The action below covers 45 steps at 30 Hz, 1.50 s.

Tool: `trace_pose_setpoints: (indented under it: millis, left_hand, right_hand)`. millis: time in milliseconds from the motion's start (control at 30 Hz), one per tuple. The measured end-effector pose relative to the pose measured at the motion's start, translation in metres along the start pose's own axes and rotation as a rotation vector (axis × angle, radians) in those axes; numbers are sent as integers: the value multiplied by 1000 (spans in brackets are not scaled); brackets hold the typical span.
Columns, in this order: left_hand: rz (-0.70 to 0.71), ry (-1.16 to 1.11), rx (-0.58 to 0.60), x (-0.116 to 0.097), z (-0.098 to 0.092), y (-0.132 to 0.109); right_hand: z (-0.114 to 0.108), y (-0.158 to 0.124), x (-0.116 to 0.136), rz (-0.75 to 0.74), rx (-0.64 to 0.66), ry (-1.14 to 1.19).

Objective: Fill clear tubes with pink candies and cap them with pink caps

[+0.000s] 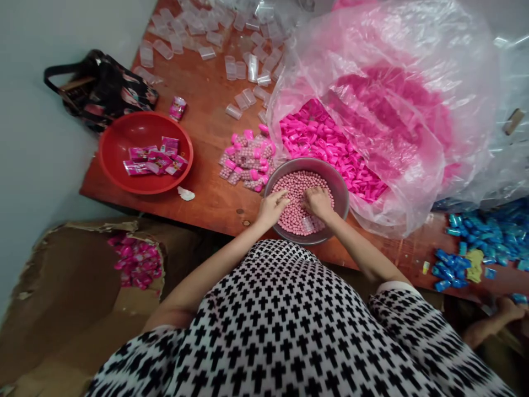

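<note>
A grey metal bowl (pixel 341 190) full of small pink balls (pixel 295 190) stands at the table's front edge. My left hand (pixel 273 208) is over the bowl's left side, its fingers loosely curved and apart, with nothing visible in them. Inside the bowl, my right hand (pixel 317 201) has its bent fingers down among the balls; its fingertips and anything in them are hidden. A clear plastic cup (pixel 309 224) lies in the balls just below that hand. Filled clear containers with pink caps (pixel 248 157) are heaped behind the bowl to the left.
A large clear bag (pixel 413 182) spills pink plastic caps (pixel 318 132). Empty clear cups (pixel 206 52) lie at the back. Left are a red basin (pixel 113 149) with pink packets, a handbag (pixel 119 91) and a cardboard box (pixel 82 286). Blue packets (pixel 496 231) and another person's hand (pixel 510 309) are right.
</note>
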State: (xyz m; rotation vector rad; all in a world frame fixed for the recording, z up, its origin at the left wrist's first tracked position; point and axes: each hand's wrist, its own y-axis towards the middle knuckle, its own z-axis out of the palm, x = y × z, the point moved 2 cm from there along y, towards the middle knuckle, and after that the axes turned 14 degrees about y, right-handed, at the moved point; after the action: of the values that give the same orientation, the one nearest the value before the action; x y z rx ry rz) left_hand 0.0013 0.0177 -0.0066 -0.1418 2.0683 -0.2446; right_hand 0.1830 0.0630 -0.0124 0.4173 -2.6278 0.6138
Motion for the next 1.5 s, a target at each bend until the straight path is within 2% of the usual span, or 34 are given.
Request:
trace_pose_setpoints:
  millis: [67, 133, 200, 267, 333, 400, 467, 533, 633, 700, 733, 833, 933, 1033, 1100, 1167, 1300, 1400, 1500]
  left_hand:
    - [-7, 61, 60, -3, 15, -2]
    - [15, 62, 122, -10, 25, -1]
    - [53, -1, 186, -18, 31, 0]
    - [77, -69, 211, -25, 32, 0]
    - [81, -114, 194, -29, 29, 0]
    - [91, -126, 186, -32, 23, -2]
    - [106, -106, 194, -35, 18, -7]
    - [112, -62, 205, -37, 16, -17]
    - [121, 16, 287, -40, 18, -35]
    - [99, 49, 293, -41, 17, -41]
    - [83, 52, 262, -40, 16, -40]
    - [79, 53, 194, -36, 12, -31]
    - [169, 75, 299, -29, 13, -24]
    - [226, 58, 364, -21, 10, -27]
    - [188, 52, 343, -16, 3, -30]
    - [132, 47, 307, -12, -7, -31]
    - [61, -15, 221, -5, -26, -31]
    - [-2, -76, 126, 2, -37, -29]
    - [-65, -142, 26, 12, -45, -26]
  right_hand:
    - [-7, -2, -6, 1, -69, 305]
    - [-14, -5, -8, 27, -167, 731]
    - [-20, -10, -5, 55, -255, 1133]
    - [-23, -17, 1, 75, -281, 1406]
    - [-22, -23, 9, 82, -207, 1534]
    - [-20, -29, 17, 67, -85, 1548]
    - [-18, -31, 21, 49, -41, 1527]
    - [-21, -28, 21, 51, -147, 1572]
    - [-35, -17, 10, 52, -462, 1655]
    - [-44, -7, 1, 22, -566, 1528]
    - [-46, -1, -2, -1, -544, 1387]
    - [-36, 13, -4, -80, -327, 807]
    - [-13, 24, -1, -183, -73, 294]
    - [5, 29, 5, -326, 169, -29]
    - [10, 30, 8, -385, 283, -155]
    - [8, 32, 8, -394, 328, -245]
    - [-3, 40, 6, -324, 245, -369]
    - [-2, 48, 12, -280, 169, -413]
    - [15, 54, 27, -354, 255, -337]
